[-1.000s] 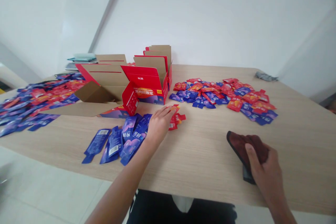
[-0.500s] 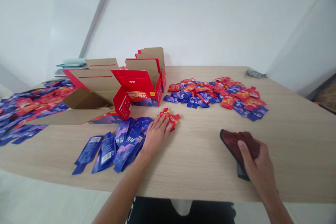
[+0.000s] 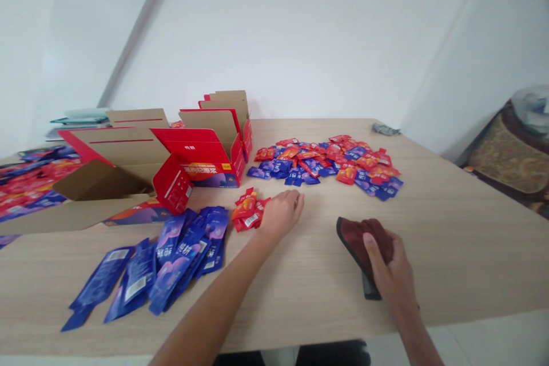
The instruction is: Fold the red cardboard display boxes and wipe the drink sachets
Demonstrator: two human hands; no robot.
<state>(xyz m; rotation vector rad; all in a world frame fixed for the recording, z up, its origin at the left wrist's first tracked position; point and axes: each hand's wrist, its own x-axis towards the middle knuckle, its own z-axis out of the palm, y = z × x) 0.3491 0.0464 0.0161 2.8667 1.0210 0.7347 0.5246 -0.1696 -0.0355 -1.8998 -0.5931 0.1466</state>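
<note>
My left hand [image 3: 283, 213] hovers at mid-table just right of a small heap of red sachets [image 3: 249, 213]. Its fingers curl downward together, and whatever might be inside them is hidden. My right hand [image 3: 393, 266] is closed around a dark red cloth piece with black edging [image 3: 364, 239]; a grey-black part shows below it. Several blue sachets [image 3: 184, 257] lie in a loose heap left of my left forearm. Beyond both hands spreads a mixed pile of red and blue sachets [image 3: 326, 160].
Open red cardboard boxes [image 3: 210, 174] stand in a row at the left, flaps up. The nearest box [image 3: 141, 211] has a wide flap spread toward me. More sachets [image 3: 34, 183] pile at the far left. A grey crumpled item [image 3: 385, 129] lies near the back right corner.
My left hand has left the red sachets and moved right, its fingers now curled. My right hand keeps hold of the dark red cloth piece. The view has turned to the right.
</note>
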